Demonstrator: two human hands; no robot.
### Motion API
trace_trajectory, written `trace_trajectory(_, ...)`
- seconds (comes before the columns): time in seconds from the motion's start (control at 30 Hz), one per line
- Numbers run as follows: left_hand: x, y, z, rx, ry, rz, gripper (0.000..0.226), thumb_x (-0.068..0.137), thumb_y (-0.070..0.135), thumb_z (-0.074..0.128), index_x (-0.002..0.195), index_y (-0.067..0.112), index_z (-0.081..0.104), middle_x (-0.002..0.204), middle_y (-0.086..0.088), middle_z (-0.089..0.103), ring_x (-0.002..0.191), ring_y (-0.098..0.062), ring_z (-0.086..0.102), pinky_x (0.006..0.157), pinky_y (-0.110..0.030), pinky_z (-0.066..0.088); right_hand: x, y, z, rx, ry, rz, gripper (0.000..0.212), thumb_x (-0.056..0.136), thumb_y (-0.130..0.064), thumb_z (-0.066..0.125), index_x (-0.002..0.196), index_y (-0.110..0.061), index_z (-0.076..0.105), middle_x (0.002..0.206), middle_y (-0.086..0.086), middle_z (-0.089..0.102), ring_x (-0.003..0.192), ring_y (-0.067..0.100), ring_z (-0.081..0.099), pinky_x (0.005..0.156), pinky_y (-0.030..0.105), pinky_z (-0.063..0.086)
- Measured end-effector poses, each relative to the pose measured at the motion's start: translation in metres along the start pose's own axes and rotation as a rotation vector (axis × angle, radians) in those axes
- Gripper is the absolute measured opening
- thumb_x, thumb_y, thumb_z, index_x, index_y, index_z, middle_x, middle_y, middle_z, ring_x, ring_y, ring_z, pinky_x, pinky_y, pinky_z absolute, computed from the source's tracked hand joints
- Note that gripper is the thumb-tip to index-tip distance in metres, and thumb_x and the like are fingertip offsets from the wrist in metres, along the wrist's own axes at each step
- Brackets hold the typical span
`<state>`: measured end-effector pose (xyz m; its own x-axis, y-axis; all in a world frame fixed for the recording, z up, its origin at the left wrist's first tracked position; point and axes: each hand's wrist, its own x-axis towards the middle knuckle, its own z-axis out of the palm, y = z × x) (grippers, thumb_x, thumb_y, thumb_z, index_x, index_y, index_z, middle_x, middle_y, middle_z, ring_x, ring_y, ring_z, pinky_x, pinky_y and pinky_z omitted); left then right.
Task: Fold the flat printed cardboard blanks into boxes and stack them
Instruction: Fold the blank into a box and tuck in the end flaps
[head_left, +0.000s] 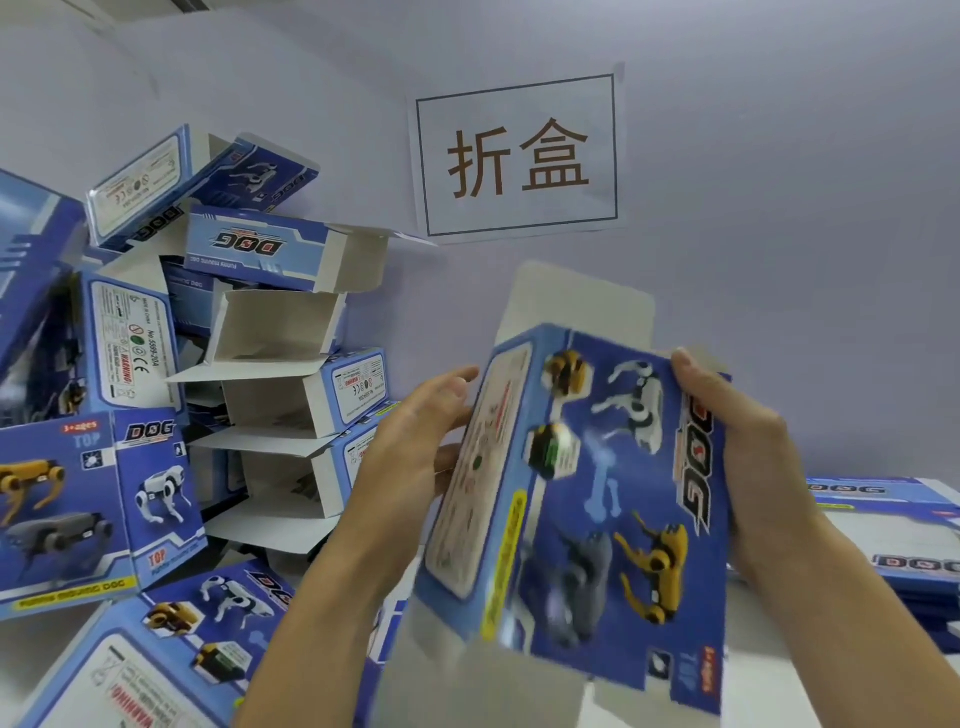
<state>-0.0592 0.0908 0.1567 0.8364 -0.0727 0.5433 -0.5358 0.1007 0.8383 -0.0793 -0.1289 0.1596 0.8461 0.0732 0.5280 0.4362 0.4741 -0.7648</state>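
A person is holding a blue printed cardboard box (576, 499) up in the air at the middle right of the view, between both hands, its white end flaps sticking out at the far top and at the near bottom. The left hand (421, 431) is pressing against the box's left side panel, the one with the pale label, fingers curled along its edge. The right hand (748, 441) is gripping the right edge, its thumb lying over the printed face beside the "DOG" lettering. The face toward the camera is showing robot dogs in white, yellow and grey. To the far left, a stack of folded boxes (291, 364) is leaning against the wall, several with open white flaps facing right. On the right, flat blanks (893, 530) are lying in a low pile on the white table (810, 680). A paper sign (519, 156) with two characters is hanging on the far wall.
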Motion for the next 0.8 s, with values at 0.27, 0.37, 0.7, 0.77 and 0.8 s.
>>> trace_trajectory(0.27, -0.004, 0.003, -0.007, -0.002, -0.164, -0.132, 0.03, 0.083, 0.054, 0.065, 0.104, 0.036, 0.074, 0.097, -0.006, 0.076, 0.077, -0.018, 0.073, 0.058, -0.029, 0.057, 0.006, -0.013, -0.029, -0.002, 0.229, 0.087, 0.036, 0.091, -0.03, 0.058, 0.07, -0.012, 0.081, 0.065, 0.002, 0.073, 0.051, 0.015, 0.069, 0.049, 0.02, 0.054)
trace_trajectory(0.37, -0.002, 0.0, -0.005, -0.102, -0.056, -0.197, 0.043, 0.075, 0.053, 0.063, 0.107, 0.025, 0.07, 0.083, -0.005, 0.077, 0.062, -0.022, 0.072, 0.047, -0.029, 0.054, 0.008, -0.017, -0.029, -0.055, 0.166, 0.211, 0.022, 0.063, -0.025, 0.069, 0.051, -0.009, 0.075, 0.055, 0.006, 0.07, 0.043, 0.015, 0.067, 0.035, 0.021, 0.048)
trace_trajectory(0.7, -0.006, -0.018, -0.013, 0.003, -0.002, -0.341, 0.016, 0.1, 0.015, 0.054, 0.109, 0.006, 0.064, 0.095, -0.019, 0.075, 0.073, -0.028, 0.071, 0.069, -0.04, 0.058, 0.002, 0.016, -0.03, 0.008, -0.202, 0.561, 0.083, 0.089, -0.074, 0.036, 0.101, -0.003, 0.078, 0.105, 0.023, 0.073, 0.087, 0.036, 0.074, 0.066, 0.037, 0.06)
trace_trajectory(0.77, -0.008, -0.021, -0.006, -0.033, -0.035, -0.383, 0.014, 0.099, 0.014, 0.053, 0.106, 0.009, 0.064, 0.094, -0.016, 0.076, 0.072, -0.025, 0.071, 0.068, -0.037, 0.058, 0.009, 0.023, -0.031, -0.123, -0.214, 0.531, 0.071, 0.096, -0.064, 0.037, 0.121, -0.007, 0.07, 0.128, 0.026, 0.062, 0.095, 0.032, 0.072, 0.081, 0.043, 0.06)
trace_trajectory(0.8, -0.009, -0.023, -0.002, -0.036, -0.06, -0.395, 0.014, 0.099, 0.013, 0.053, 0.107, 0.009, 0.063, 0.095, -0.016, 0.076, 0.073, -0.025, 0.071, 0.068, -0.037, 0.058, 0.01, 0.027, -0.035, -0.246, -0.238, 0.482, 0.058, 0.099, -0.053, 0.041, 0.124, -0.008, 0.068, 0.131, 0.024, 0.062, 0.083, 0.022, 0.075, 0.084, 0.039, 0.059)
